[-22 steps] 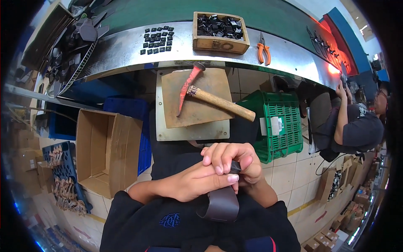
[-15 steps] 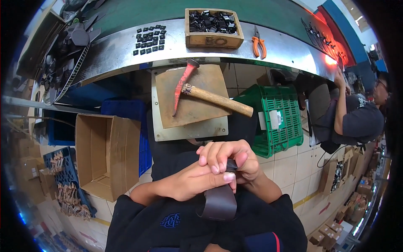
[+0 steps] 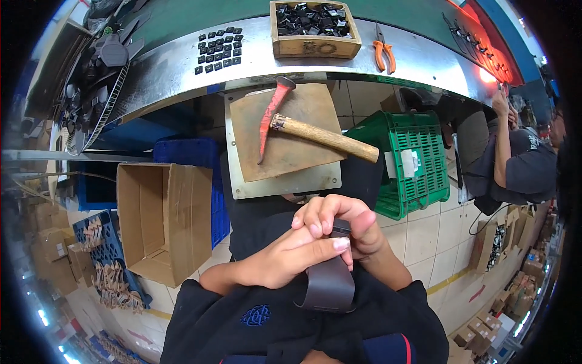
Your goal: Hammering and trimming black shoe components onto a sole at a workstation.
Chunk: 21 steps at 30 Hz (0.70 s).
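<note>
In the head view, a dark strap point(image 3: 330, 285) is seen between 5 and 6 o'clock, hanging as a curved loop below both hands. At its upper end it is held in the narrow grip of the left hand point(image 3: 291, 258), the thumb laid across it. A small black piece point(image 3: 341, 227) is held in the curled grip of the right hand point(image 3: 354, 209); whether it is joined to the strap cannot be told. For good control, the strap would best be kept flat and untwisted, its end pinned by the left thumb while pressure is applied evenly by the right fingers.

At 12 o'clock on the desk point(image 3: 163, 73), a wooden box point(image 3: 315, 48) is heaped with small black pieces point(image 3: 312, 21). Between 8 and 9 o'clock, the bare inner wall of a cardboard box point(image 3: 142, 206) is shown. At 8, tan bundles point(image 3: 115, 285) are carried by a blue tray point(image 3: 112, 236). The contents of the green crate point(image 3: 433, 151), near 2, cannot be made out.
</note>
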Each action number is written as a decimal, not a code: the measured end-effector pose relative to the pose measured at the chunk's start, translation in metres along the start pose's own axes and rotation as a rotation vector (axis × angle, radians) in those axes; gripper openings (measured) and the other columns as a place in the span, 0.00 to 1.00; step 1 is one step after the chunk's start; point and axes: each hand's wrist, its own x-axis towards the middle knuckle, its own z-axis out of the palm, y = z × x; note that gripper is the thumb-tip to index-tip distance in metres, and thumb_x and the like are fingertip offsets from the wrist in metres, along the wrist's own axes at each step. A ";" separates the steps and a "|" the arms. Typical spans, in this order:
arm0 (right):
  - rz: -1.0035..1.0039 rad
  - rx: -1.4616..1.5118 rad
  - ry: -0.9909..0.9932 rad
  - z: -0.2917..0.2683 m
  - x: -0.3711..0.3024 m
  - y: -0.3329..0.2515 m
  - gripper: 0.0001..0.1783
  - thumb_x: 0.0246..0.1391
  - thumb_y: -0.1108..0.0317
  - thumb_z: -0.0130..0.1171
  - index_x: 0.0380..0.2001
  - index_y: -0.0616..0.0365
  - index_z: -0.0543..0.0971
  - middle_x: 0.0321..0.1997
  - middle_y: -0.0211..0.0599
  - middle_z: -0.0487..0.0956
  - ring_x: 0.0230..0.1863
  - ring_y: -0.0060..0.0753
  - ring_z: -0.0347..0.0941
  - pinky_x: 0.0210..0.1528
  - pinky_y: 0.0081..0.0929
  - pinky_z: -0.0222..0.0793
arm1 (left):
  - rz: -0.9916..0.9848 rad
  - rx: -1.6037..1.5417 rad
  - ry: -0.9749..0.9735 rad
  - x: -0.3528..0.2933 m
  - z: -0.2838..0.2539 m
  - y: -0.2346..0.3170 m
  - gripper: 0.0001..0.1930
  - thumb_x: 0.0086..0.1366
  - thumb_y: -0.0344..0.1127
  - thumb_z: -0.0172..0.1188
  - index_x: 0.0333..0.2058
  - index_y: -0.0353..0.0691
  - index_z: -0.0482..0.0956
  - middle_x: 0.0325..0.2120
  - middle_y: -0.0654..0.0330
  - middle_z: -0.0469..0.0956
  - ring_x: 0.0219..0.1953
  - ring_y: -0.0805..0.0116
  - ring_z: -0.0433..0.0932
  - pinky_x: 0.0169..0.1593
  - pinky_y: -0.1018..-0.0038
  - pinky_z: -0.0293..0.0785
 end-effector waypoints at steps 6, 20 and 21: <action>-0.054 0.011 0.005 0.001 0.003 -0.002 0.32 0.60 0.37 0.56 0.37 0.62 0.79 0.39 0.41 0.77 0.52 0.45 0.72 0.61 0.45 0.64 | -0.031 -0.030 0.024 0.000 0.004 0.003 0.17 0.77 0.41 0.48 0.43 0.31 0.78 0.40 0.58 0.78 0.49 0.70 0.75 0.55 0.74 0.69; -0.043 -0.118 0.051 0.003 -0.005 0.002 0.37 0.61 0.30 0.45 0.39 0.59 0.77 0.39 0.39 0.77 0.51 0.43 0.73 0.62 0.46 0.65 | -0.038 0.014 -0.002 -0.001 0.000 -0.004 0.19 0.78 0.43 0.47 0.41 0.32 0.79 0.39 0.59 0.79 0.47 0.70 0.76 0.54 0.74 0.70; -0.045 -0.117 0.052 0.003 -0.006 0.001 0.37 0.61 0.30 0.45 0.39 0.59 0.77 0.39 0.39 0.77 0.51 0.43 0.73 0.62 0.46 0.65 | 0.002 0.022 -0.006 0.000 0.002 -0.006 0.19 0.78 0.43 0.46 0.41 0.32 0.79 0.39 0.59 0.79 0.47 0.70 0.76 0.54 0.74 0.70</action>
